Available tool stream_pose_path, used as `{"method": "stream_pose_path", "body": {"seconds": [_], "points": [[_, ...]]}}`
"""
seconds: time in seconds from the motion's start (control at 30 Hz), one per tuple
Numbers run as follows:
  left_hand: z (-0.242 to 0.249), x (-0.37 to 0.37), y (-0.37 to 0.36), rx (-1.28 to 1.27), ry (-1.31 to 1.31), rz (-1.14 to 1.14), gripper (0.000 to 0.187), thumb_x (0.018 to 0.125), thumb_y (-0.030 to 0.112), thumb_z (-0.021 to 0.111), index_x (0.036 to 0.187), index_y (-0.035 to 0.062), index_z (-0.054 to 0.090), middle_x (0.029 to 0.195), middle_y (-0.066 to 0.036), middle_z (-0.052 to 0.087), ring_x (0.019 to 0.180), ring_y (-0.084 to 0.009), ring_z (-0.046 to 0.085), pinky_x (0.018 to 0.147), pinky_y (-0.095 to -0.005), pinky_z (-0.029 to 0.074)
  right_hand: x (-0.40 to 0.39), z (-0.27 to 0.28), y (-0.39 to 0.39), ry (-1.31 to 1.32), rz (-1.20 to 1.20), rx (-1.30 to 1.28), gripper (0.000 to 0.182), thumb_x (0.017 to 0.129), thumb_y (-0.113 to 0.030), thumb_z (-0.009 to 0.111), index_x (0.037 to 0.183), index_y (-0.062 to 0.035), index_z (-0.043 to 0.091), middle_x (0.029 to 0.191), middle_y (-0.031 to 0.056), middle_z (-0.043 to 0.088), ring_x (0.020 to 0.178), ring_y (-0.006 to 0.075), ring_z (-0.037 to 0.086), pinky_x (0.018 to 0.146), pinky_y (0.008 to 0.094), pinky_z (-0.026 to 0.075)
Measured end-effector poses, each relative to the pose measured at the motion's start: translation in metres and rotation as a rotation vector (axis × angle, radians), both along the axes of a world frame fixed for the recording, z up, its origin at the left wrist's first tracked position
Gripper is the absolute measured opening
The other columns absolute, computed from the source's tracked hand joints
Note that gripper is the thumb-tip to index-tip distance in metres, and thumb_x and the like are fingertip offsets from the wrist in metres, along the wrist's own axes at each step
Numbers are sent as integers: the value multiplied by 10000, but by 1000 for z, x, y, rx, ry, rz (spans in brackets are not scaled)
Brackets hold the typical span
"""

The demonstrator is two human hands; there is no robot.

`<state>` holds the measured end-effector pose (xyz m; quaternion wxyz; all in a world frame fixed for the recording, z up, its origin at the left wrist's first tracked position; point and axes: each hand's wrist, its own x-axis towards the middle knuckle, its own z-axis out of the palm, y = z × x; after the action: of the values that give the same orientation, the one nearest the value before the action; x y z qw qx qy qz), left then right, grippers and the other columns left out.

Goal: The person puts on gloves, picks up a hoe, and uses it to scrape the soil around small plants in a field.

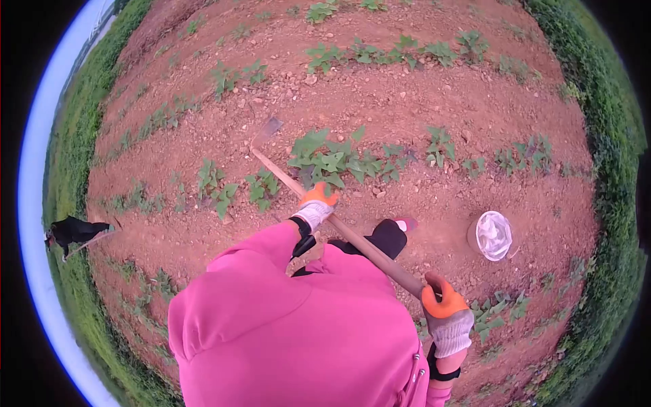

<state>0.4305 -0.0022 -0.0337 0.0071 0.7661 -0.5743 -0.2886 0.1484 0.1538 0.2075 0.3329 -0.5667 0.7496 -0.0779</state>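
Observation:
A long-handled hoe (369,249) slants across the view, its wooden handle running from upper left to lower right. The metal hoe blade (271,127) is at the far end, over the reddish soil left of a leafy green plant (325,159). My left hand (319,203), in an orange and white work glove, is closed around the middle of the handle, just below that plant. Near the handle's lower end, my right hand (445,305) grips it in a matching glove. Pink sleeves and dark wristbands show behind the gloves.
A bucket (494,235) with a whitish bag inside stands on the soil at right. My shoe (407,224) is beside the handle. Rows of low plants (393,53) cross the field. Another person (76,232) in dark clothes bends at far left with a long tool.

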Motion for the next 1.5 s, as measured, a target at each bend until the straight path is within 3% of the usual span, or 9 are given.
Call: {"method": "stream_pose_path", "body": {"seconds": [0.03,0.1,0.2,0.27,0.33,0.37,0.83,1.1,1.5], "points": [[-38,16,2,-5,-7,33,472,742,344,591,1064,18,481,821,-127,608,723,-210,588,655,-330,460,-3,-5,0,-7,33,-5,287,772,-168,506,1038,-78,561,906,141,618,791,256,622,707,325,486],[-123,50,10,-59,547,771,483,673,352,672,932,-29,525,703,-149,592,633,-250,584,574,-333,459,-5,-15,1,-14,16,-15,292,774,-198,490,1029,-81,572,878,150,620,784,267,620,704,339,487],[-113,33,13,-189,629,1006,450,665,323,697,840,-61,539,596,-122,561,533,-228,537,492,-342,418,-2,-11,-8,27,-34,45,305,759,-219,513,1024,-85,580,848,142,627,779,262,622,701,332,487],[-124,18,13,-144,671,1108,297,750,206,643,953,6,556,725,-101,562,571,-195,503,502,-362,407,0,-10,-13,-16,-2,-13,328,754,-240,519,1037,-86,576,841,146,627,788,269,620,706,330,486],[-127,7,16,-83,1306,1254,299,790,187,584,1060,79,515,846,-144,562,693,-246,563,560,-415,444,0,-8,-18,-23,46,-77,387,727,-257,534,1068,-75,555,804,161,624,737,286,619,664,350,486],[-94,9,21,89,1730,1269,380,834,119,460,1201,80,369,1174,-131,431,912,-251,531,773,-427,472,0,-3,-23,-33,67,-83,387,727,-257,534,1068,-75,555,804,161,624,737,286,619,664,350,486],[-72,18,7,260,1659,1471,419,851,48,405,1248,150,320,1137,-146,428,843,-317,566,655,-518,500,-70,-79,8,419,633,196,682,688,-383,580,1259,-84,356,807,176,607,683,369,571,643,440,437],[-58,47,5,362,1763,1564,324,847,166,471,1167,169,418,1086,-147,495,830,-316,575,662,-491,507,-44,-58,18,281,570,-95,674,635,-289,619,1235,-92,385,872,193,595,689,388,558,648,456,428],[-53,77,27,285,1695,1555,351,829,62,438,1165,160,417,1008,-147,524,823,-308,585,688,-502,509,22,-21,42,463,443,239,632,654,-327,636,1204,-102,424,949,166,591,786,349,572,684,417,444]]}}
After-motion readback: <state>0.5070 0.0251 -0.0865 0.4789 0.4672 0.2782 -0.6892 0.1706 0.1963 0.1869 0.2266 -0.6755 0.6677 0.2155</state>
